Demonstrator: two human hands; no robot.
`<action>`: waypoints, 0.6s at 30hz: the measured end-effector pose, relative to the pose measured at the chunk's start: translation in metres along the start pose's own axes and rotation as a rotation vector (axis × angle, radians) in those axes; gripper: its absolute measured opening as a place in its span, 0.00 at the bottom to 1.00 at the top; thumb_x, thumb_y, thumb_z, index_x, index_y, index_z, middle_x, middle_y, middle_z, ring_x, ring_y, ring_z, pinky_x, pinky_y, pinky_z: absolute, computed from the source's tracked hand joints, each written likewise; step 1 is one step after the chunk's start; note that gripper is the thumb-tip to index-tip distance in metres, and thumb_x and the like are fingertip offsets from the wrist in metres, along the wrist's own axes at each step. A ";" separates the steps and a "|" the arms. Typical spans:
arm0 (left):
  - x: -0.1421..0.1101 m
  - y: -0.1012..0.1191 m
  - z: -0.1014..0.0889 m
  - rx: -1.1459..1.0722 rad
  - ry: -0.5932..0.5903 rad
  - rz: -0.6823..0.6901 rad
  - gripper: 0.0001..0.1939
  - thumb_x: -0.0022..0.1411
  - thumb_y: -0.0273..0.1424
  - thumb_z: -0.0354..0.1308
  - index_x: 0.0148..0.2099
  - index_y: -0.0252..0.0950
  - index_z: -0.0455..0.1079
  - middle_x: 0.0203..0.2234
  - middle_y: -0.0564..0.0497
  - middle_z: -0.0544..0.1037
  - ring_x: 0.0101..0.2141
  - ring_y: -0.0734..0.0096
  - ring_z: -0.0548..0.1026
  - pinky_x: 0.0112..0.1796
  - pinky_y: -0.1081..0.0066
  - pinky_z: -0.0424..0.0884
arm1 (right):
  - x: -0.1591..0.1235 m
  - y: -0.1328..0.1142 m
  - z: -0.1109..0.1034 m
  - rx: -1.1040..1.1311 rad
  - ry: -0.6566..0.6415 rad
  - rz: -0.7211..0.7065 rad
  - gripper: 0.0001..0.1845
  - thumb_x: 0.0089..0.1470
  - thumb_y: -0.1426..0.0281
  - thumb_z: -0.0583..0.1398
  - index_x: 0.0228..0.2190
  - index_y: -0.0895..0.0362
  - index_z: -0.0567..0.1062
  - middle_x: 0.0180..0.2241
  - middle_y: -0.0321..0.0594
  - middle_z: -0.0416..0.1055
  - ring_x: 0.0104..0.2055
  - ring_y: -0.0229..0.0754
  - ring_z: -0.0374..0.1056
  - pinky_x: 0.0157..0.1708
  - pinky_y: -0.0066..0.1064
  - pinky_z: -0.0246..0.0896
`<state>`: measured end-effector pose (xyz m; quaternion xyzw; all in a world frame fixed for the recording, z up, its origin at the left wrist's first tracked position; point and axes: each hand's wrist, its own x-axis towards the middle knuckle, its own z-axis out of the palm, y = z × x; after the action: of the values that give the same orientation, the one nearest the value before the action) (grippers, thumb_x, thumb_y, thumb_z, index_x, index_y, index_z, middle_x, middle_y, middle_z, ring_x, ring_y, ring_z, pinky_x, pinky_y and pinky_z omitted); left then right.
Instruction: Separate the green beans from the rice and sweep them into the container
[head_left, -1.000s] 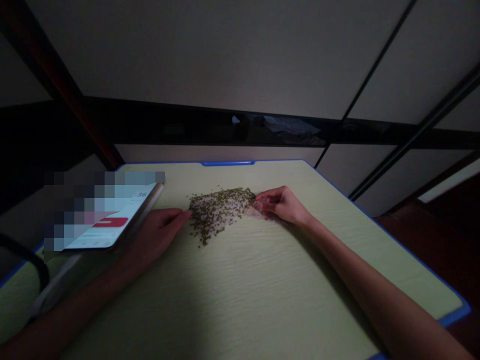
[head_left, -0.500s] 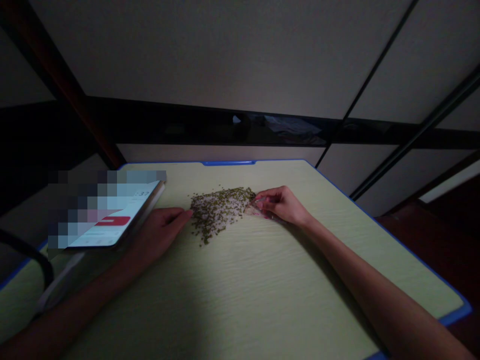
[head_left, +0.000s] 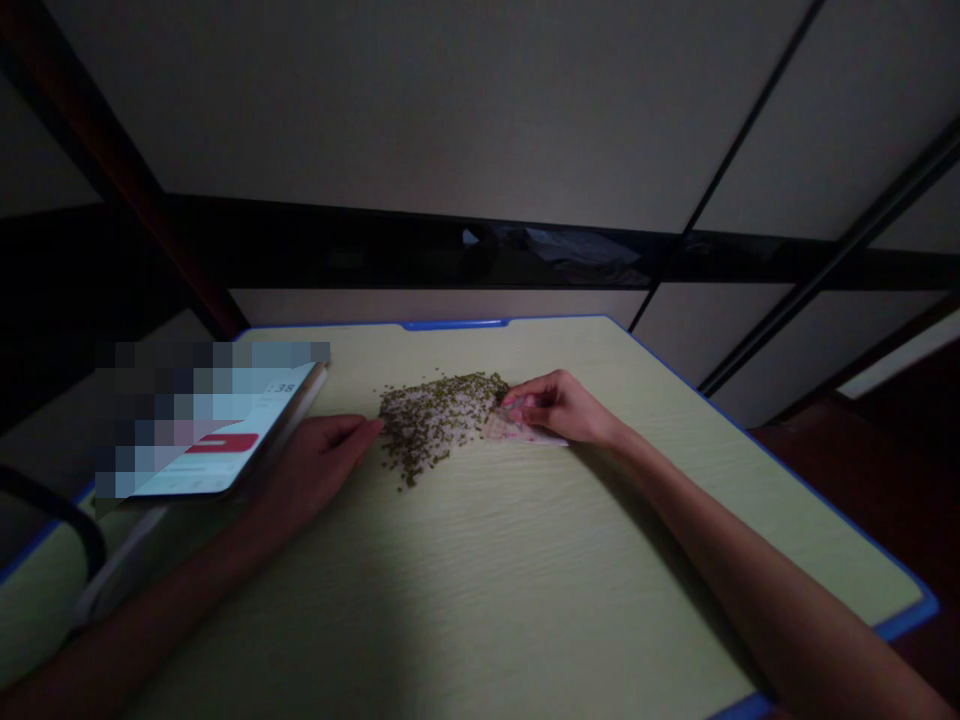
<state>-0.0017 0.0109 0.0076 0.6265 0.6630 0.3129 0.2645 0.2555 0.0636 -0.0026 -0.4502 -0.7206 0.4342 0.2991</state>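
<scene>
A spread of small green grains (head_left: 442, 415), bean-like and mixed with or lying over something pale pinkish, covers the middle of the table (head_left: 480, 580). At its left edge my left hand (head_left: 319, 460) rests low, thumb and fingers pressed together at the tips; what they pinch there is too dark to make out. On the opposite side my right hand (head_left: 562, 405) is closed in a pinch on a thin clear plastic bag (head_left: 517, 430) with pink print. That bag lies flat against the tabletop beside the grains, its far part hidden by my fingers.
A lit tablet-like screen (head_left: 225, 430), partly blurred out, stands tilted at the left, close to my left forearm. A dark curved cable or strap (head_left: 67, 510) is beside it. Behind the table's blue rim (head_left: 457, 324) rise pale cabinet panels (head_left: 420, 120).
The plastic bag under my right hand now lies flatter and shows more of its pink print. My right hand has shifted very slightly left. My left hand stays in place.
</scene>
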 end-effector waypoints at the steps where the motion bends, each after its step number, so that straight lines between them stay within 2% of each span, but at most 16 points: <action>1: 0.000 0.000 0.000 0.002 0.000 0.000 0.18 0.46 0.46 0.45 0.16 0.38 0.54 0.11 0.59 0.55 0.18 0.76 0.56 0.22 0.74 0.51 | 0.000 0.001 0.000 0.000 0.004 -0.001 0.15 0.40 0.70 0.60 0.31 0.66 0.77 0.12 0.29 0.58 0.14 0.27 0.47 0.14 0.22 0.42; 4: 0.000 -0.002 0.001 0.013 -0.002 -0.001 0.19 0.47 0.47 0.44 0.16 0.38 0.53 0.11 0.59 0.54 0.17 0.77 0.55 0.22 0.74 0.51 | 0.001 0.004 0.001 -0.004 0.038 -0.020 0.15 0.40 0.70 0.60 0.31 0.67 0.77 0.13 0.30 0.58 0.15 0.27 0.48 0.15 0.22 0.44; 9: -0.001 -0.001 0.001 0.007 -0.004 -0.007 0.19 0.47 0.47 0.44 0.16 0.38 0.53 0.11 0.60 0.53 0.17 0.77 0.55 0.22 0.74 0.51 | 0.003 0.009 0.003 0.042 0.103 -0.010 0.14 0.41 0.69 0.60 0.31 0.66 0.76 0.16 0.34 0.63 0.17 0.31 0.56 0.17 0.24 0.52; 13: -0.001 0.002 0.000 0.016 -0.004 -0.012 0.19 0.45 0.47 0.44 0.16 0.38 0.53 0.11 0.60 0.54 0.17 0.77 0.56 0.22 0.74 0.52 | 0.005 0.010 0.007 0.085 0.154 0.046 0.15 0.40 0.68 0.61 0.31 0.65 0.75 0.16 0.34 0.63 0.16 0.31 0.57 0.16 0.24 0.52; 18: -0.001 0.003 0.000 0.028 0.009 -0.019 0.19 0.43 0.48 0.44 0.16 0.38 0.55 0.10 0.60 0.55 0.16 0.77 0.56 0.21 0.74 0.52 | 0.006 0.009 0.008 0.087 0.139 0.040 0.14 0.40 0.69 0.60 0.31 0.65 0.75 0.15 0.34 0.63 0.16 0.30 0.56 0.16 0.23 0.51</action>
<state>0.0004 0.0104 0.0096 0.6225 0.6743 0.3041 0.2555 0.2503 0.0682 -0.0142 -0.4802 -0.6693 0.4389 0.3589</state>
